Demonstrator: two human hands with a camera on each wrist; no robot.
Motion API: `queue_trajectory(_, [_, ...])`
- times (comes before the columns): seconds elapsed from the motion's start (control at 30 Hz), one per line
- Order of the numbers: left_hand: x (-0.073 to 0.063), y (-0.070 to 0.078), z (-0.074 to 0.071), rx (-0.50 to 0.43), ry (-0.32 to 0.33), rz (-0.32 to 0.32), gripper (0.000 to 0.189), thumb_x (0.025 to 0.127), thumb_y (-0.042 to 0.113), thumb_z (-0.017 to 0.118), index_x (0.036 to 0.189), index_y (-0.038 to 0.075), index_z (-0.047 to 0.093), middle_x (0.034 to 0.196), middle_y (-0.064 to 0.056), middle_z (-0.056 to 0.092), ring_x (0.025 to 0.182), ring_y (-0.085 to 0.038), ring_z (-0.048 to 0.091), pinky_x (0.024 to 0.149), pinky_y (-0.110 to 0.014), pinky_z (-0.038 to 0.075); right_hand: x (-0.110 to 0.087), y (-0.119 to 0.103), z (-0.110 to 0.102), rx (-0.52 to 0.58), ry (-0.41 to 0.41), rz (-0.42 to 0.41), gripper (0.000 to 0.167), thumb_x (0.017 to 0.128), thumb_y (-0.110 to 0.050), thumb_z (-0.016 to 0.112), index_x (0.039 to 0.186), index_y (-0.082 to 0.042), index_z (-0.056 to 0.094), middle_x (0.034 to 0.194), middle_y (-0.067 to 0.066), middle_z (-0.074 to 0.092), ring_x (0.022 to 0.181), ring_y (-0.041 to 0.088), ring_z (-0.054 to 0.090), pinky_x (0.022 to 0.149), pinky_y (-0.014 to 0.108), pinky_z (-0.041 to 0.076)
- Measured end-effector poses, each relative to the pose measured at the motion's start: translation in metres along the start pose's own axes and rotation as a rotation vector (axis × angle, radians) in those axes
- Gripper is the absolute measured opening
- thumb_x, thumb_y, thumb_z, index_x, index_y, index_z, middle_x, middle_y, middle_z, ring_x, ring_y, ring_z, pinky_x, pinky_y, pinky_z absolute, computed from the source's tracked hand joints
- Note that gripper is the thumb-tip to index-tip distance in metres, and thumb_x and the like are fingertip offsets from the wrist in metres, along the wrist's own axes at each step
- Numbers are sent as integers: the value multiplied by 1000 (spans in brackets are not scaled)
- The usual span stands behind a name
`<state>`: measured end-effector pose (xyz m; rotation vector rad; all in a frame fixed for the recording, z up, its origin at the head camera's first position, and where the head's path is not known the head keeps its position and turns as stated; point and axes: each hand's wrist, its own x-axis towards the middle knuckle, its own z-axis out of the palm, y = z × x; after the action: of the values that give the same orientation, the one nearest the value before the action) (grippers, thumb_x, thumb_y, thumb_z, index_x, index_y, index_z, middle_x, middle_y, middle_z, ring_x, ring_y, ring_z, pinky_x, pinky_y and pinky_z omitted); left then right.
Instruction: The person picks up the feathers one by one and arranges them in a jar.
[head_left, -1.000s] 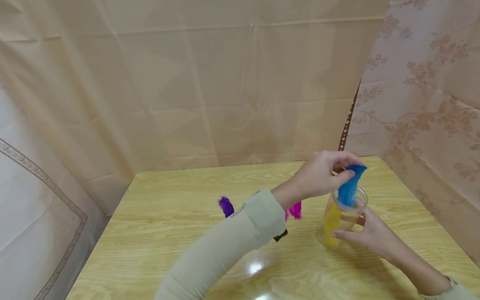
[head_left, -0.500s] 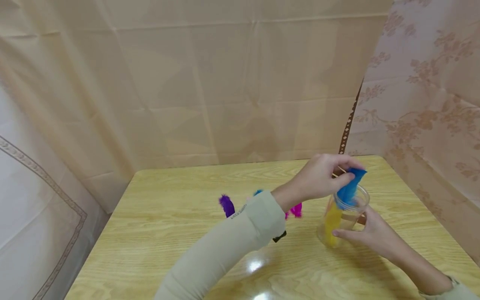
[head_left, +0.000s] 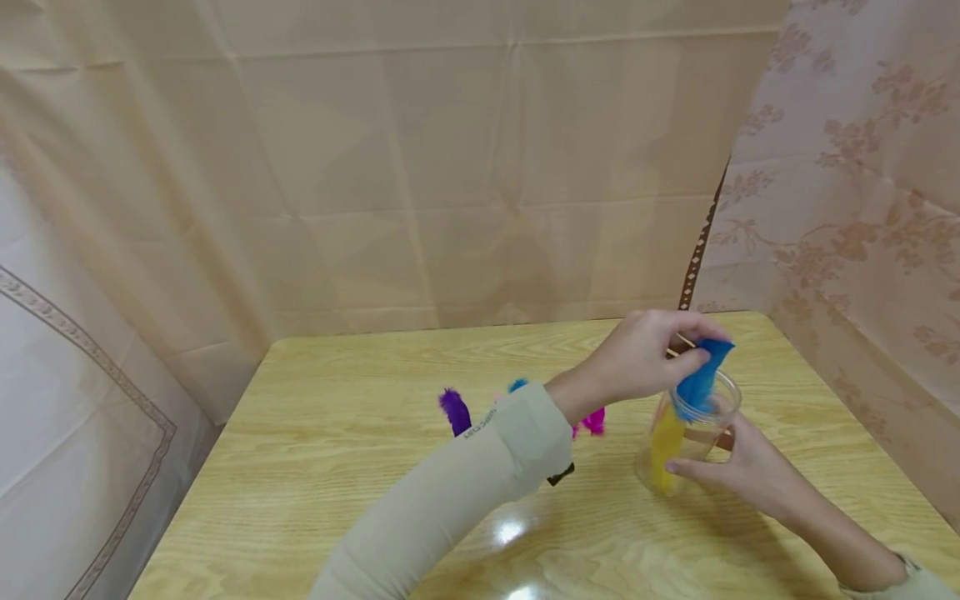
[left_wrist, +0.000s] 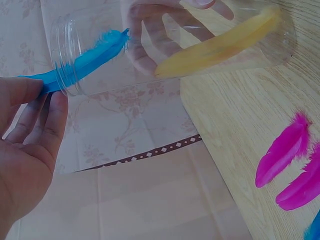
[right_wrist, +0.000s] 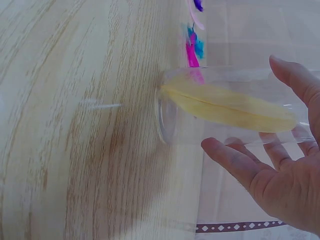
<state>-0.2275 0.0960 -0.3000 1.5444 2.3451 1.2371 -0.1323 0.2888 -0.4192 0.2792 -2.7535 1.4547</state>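
My left hand (head_left: pixel 637 354) pinches a blue feather (head_left: pixel 697 385) by its upper end, between thumb and fingers. The feather's lower part hangs inside the mouth of a clear jar (head_left: pixel 729 396). In the left wrist view the blue feather (left_wrist: pixel 95 60) passes through the threaded neck, its fluffy end within. A yellow feather (right_wrist: pixel 230 110) leans inside the jar, below the blue one. My right hand (head_left: pixel 757 471) holds the jar around its side, thumb on the near side; the other fingers show through the wall in the left wrist view. The jar stands on the table.
Magenta feathers (left_wrist: pixel 285 150), a purple feather (head_left: pixel 454 412) and another blue feather (head_left: pixel 517 386) lie on the wooden table (head_left: pixel 315 433), partly behind my left sleeve. A small black object (head_left: pixel 561 474) lies beside the cuff. Cloth curtains (head_left: pixel 420 183) hang behind and at both sides.
My left hand has sunk slightly, bringing the blue feather a little deeper into the jar. The right hand has kept its hold on the jar.
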Motion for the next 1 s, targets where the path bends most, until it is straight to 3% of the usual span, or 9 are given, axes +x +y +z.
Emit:
queue_trajectory(0.13, [0, 0, 0, 6, -1, -6, 25, 101, 9, 63, 125, 10, 69, 118, 2, 71, 98, 5, 63, 84, -6, 48, 0, 1, 0, 14, -2, 1, 92, 86, -19, 84, 157, -10, 26, 147, 14, 42, 132, 43, 42, 96, 66, 46])
queue_trajectory(0.23, [-1, 0, 0, 6, 0, -30, 25, 101, 10, 64, 125, 11, 69, 119, 3, 71, 100, 5, 63, 83, -7, 48, 0, 1, 0, 14, -4, 0, 92, 86, -19, 84, 157, -11, 26, 147, 14, 42, 132, 42, 42, 96, 66, 46])
queue_trajectory(0.3, [-1, 1, 0, 6, 6, -47, 24, 101, 10, 64, 124, 12, 70, 120, 5, 71, 103, 5, 63, 83, -7, 49, 0, 2, 0, -5, 3, 1, 91, 85, -21, 85, 156, -12, 28, 145, 12, 45, 130, 38, 44, 98, 55, 50])
queue_trajectory(0.47, [-1, 0, 1, 15, 19, -71, 24, 100, 10, 64, 123, 14, 71, 123, 8, 69, 110, 4, 58, 82, -6, 49, -1, 3, 0, -18, 14, -20, 83, 85, -19, 85, 151, -14, 35, 139, 11, 48, 117, 20, 54, 85, 28, 53])
queue_trajectory(0.67, [-2, -4, 1, 24, 23, -78, 24, 100, 10, 64, 123, 15, 70, 124, 8, 68, 111, 3, 59, 82, -7, 49, -3, 4, 1, -26, 25, -52, 80, 85, -17, 85, 149, -13, 37, 139, 13, 48, 113, 0, 51, 86, 24, 51])
queue_trajectory(1.0, [-9, -10, -4, 17, 18, -96, 26, 101, 12, 63, 126, 14, 69, 129, 6, 66, 109, 2, 61, 83, -8, 49, 0, 7, 1, -40, 27, -75, 79, 85, -17, 85, 149, -16, 39, 142, 10, 46, 119, 1, 46, 87, 16, 47])
